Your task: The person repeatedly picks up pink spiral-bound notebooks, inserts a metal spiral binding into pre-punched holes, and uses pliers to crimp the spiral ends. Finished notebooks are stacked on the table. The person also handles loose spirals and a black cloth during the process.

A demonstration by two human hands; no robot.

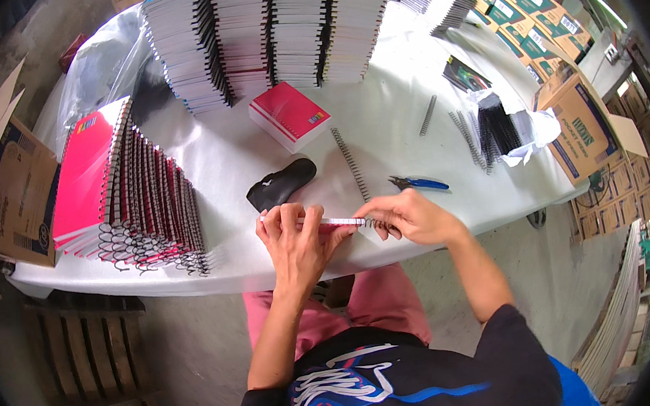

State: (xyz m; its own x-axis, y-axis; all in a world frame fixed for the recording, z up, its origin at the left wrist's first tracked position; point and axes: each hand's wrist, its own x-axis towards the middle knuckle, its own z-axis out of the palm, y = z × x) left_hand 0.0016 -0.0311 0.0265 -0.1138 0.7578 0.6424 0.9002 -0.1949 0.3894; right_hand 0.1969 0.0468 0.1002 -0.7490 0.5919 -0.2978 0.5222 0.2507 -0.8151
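Just above the table's near edge, my left hand [294, 245] grips a thin notebook [340, 221] with a red cover, seen almost edge-on. At the notebook's right end, my right hand [421, 221] has its fingers closed round a dark spiral binding coil [372, 223]. A long coil [350, 161] runs from beyond my hands down to them; whether it is the same coil I cannot tell. Blue-handled cutting pliers [419, 184] lie beyond my right hand. Beyond my left hand rests a smooth black object [282, 184] whose kind is unclear. Farther off lies a stack of red-covered pages [291, 116].
Spiral-bound red notebooks [87, 175] are piled at left beside an open carton [14, 186]. Tall notebook stacks [243, 42] stand at the back. Right on the white table [253, 268] are loose coils [428, 115], a bundle of black coils [498, 127] and another carton [580, 127].
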